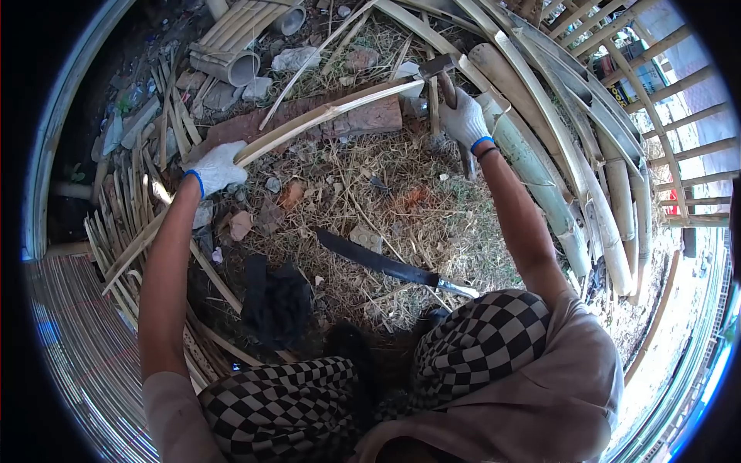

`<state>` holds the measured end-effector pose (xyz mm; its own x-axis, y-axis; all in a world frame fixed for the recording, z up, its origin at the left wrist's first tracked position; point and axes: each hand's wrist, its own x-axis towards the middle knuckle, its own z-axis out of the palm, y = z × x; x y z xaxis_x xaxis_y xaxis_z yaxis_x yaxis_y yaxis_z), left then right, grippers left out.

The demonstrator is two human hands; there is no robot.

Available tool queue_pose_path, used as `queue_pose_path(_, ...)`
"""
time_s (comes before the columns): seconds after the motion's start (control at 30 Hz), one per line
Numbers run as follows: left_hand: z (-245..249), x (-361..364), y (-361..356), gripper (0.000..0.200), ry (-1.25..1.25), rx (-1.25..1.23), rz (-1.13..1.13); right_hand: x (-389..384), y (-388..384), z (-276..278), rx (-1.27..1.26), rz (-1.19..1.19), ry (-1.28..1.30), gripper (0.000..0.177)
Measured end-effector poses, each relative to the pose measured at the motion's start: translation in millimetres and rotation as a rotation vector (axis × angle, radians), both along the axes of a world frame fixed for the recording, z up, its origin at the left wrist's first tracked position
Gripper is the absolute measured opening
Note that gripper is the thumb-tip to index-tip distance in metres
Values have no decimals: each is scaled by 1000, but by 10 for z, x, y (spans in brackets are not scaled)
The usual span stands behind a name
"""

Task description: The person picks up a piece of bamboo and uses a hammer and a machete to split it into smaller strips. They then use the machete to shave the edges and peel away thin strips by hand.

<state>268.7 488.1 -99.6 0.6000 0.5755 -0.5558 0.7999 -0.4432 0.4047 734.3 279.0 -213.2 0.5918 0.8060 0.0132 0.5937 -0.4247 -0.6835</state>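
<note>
My left hand [218, 167], in a white glove with a blue cuff, is closed round a long split bamboo strip [309, 119]. The strip slants up to the right, above a reddish wooden block [370, 119]. Gloved as well, my right hand [465, 119] grips the handle of a hammer [438, 67], whose head is close to the strip's far end. A machete [374, 261] with a dark blade lies on the straw-covered ground between my arms and knees. Beside it on the left is a dark cloth [274, 301].
Bamboo poles [532, 181] and long split pieces curve along the right. Many thin strips [116, 224] are piled at the left. Cut bamboo tubes [235, 68] and stones [296, 59] lie at the top left. A bamboo lattice [664, 108] stands at the upper right.
</note>
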Motion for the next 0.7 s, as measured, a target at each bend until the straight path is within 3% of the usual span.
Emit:
queue_pose_path(0.23, 42, 31, -36, 46, 14, 9, 20, -10, 91, -6, 321, -181, 125, 35)
queue_pose_path(0.33, 29, 12, -19, 45, 9, 6, 21, -43, 45, 35, 26, 52, -95, 33)
queue_pose_path(0.37, 24, 14, -15, 45, -1, 4, 10, -23, -1, 115, 21, 36, 64, 32)
queue_pose_path(0.6, 18, -4, 3, 45, -3, -38, 31, -91, 108, -92, 292, -186, 41, 33)
queue_pose_path(0.63, 19, -2, 2, 45, 2, -44, 27, -80, 73, -100, 93, -112, 48, 35)
queue_pose_path(0.7, -15, -12, 15, 45, -7, -39, 15, -34, 11, -71, 57, -82, 37, 35)
